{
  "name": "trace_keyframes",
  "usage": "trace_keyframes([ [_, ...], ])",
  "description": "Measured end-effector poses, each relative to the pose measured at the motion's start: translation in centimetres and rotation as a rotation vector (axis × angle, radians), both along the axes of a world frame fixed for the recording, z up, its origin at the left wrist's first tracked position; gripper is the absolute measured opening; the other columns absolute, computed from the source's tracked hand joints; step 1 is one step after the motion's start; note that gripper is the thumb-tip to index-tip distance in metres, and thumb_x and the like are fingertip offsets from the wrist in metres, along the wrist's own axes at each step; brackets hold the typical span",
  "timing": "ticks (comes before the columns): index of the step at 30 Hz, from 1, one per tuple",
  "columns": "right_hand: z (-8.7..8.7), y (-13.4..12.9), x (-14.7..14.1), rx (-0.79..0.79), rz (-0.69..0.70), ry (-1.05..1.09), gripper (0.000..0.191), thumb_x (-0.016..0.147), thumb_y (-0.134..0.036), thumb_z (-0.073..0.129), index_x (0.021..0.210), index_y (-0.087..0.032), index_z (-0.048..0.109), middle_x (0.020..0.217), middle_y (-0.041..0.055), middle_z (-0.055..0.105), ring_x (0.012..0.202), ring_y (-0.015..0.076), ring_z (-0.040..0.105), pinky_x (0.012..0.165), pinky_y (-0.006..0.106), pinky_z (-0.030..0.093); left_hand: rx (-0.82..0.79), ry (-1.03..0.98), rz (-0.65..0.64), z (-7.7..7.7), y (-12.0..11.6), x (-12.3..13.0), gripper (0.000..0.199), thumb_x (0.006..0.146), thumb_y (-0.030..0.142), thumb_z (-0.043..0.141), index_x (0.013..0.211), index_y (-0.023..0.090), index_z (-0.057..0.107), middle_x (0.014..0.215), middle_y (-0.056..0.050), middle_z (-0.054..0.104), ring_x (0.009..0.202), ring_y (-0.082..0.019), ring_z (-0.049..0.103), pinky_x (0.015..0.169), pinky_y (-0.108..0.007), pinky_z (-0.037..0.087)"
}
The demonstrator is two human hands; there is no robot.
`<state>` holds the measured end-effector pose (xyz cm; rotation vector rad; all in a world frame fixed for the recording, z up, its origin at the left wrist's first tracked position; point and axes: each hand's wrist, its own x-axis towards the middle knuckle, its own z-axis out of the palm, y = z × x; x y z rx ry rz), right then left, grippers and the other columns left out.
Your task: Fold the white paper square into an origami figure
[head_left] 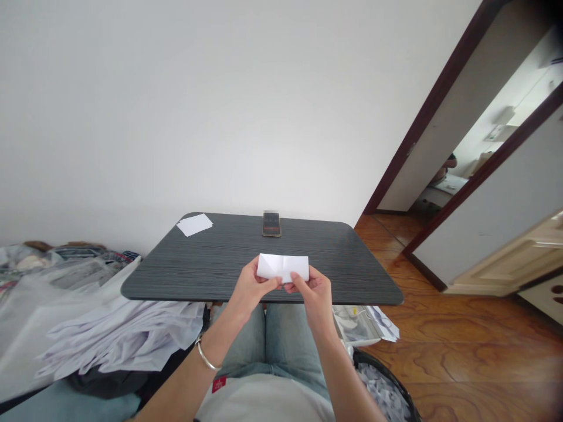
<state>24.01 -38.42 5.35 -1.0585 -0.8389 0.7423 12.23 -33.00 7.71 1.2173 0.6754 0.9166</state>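
Observation:
A folded white sheet of paper [282,266] is held between my two hands above the near edge of the dark table [211,258]. Creases show on its face. My left hand [257,282] grips its left end, with the thumb across the front lower edge. On the right end, my right hand [311,285] pinches the paper, thumb in front and fingers behind. The fingers behind the sheet are partly hidden.
White paper sheets [194,224] lie at the table's back left corner. A phone-like dark object [271,224] is at the back middle, near the wall. Piled cloth [118,334] is at left. A bin of paper scraps [382,390] and a tray [358,328] stand at right.

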Motion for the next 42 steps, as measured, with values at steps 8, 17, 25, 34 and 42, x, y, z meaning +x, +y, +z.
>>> trace_keyframes([
  [8,0.0,-0.1,-0.2,0.031,-0.016,0.075,0.017,0.067,-0.028,0.067,0.074,-0.013,0.065,0.049,-0.0008,0.063,0.041,0.0112,0.056,0.042,0.021,0.05,0.004,-0.041,-0.035,0.4,-0.3,-0.1,0.03,0.058,0.016,0.069,0.085,0.012,0.054,0.071,0.0,0.062,0.061,-0.012,0.057,0.058,-0.023,0.048],
  [17,0.0,0.0,-0.2,0.041,-0.001,0.067,0.017,0.066,-0.027,0.069,0.072,-0.014,0.059,0.054,-0.0022,0.063,0.044,0.0105,0.059,0.044,0.02,0.051,0.06,-0.034,0.011,0.0,-0.3,0.0,0.03,0.057,0.013,0.07,0.08,0.014,0.051,0.069,0.003,0.058,0.061,-0.009,0.054,0.058,-0.019,0.044],
  [25,0.1,-0.2,-0.4,0.088,-0.036,0.078,0.033,0.069,-0.025,0.068,0.091,-0.02,0.044,0.067,-0.0022,0.069,0.046,0.01,0.061,0.047,0.02,0.052,0.105,-0.097,0.049,0.1,-0.4,0.2,0.084,0.058,0.011,0.068,0.131,0.024,0.027,0.079,0.002,0.06,0.067,-0.012,0.059,0.066,-0.022,0.049],
  [34,0.0,0.0,-0.3,0.079,-0.033,0.062,0.052,0.068,-0.024,0.069,0.111,-0.019,0.041,0.073,-0.0003,0.071,0.054,0.0137,0.064,0.053,0.025,0.055,0.119,-0.1,0.135,-0.2,-0.3,0.3,0.077,0.061,0.012,0.067,0.129,0.021,0.033,0.075,0.001,0.062,0.063,-0.012,0.059,0.061,-0.021,0.051],
  [42,-0.9,0.3,0.4,0.021,-0.038,0.066,0.026,0.065,-0.03,0.071,0.082,-0.015,0.059,0.067,0.0031,0.071,0.053,0.0157,0.065,0.052,0.026,0.054,0.095,-0.098,0.171,-0.3,-0.5,0.2,0.079,0.06,0.012,0.067,0.13,0.02,0.032,0.071,0.002,0.062,0.06,-0.012,0.06,0.059,-0.023,0.052],
])
